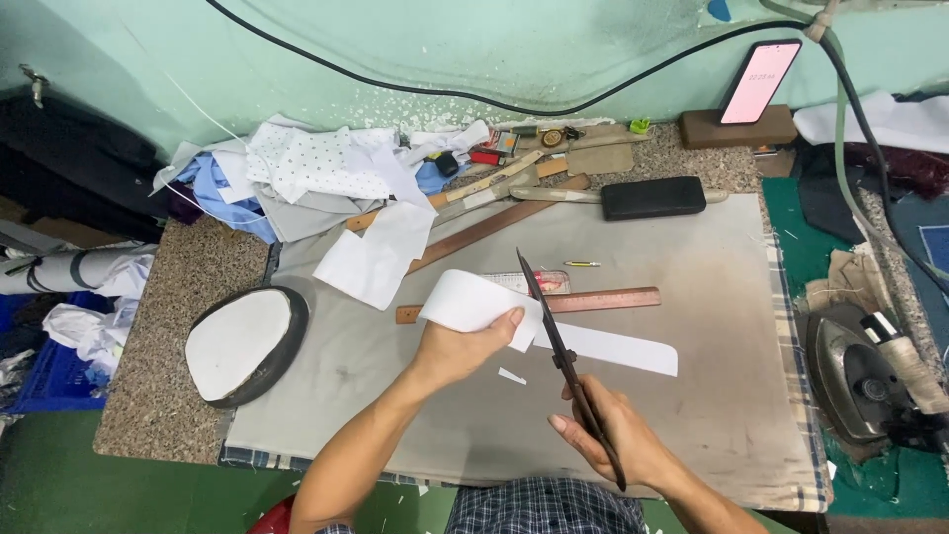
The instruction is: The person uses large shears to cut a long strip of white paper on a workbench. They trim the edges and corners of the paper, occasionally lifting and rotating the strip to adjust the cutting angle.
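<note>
Left hand [463, 348] at frame centre, fingers closed around a curled white strip [474, 300], thumb on top, lifting its left end. The strip's flat right end lies on the grey pad [692, 396]. Right hand [615, 435], lower centre-right, wrapped around the handles of dark scissors [559, 348]; blades point up toward the strip and look nearly closed, touching its edge. Wooden ruler [593, 300] just behind the strip. Small white scrap [511, 376] between the hands. Oval pad [242, 344] at left, fabric pile [306, 173] upper left, phone [759, 81] upper right, iron [858, 381] at right edge.
</note>
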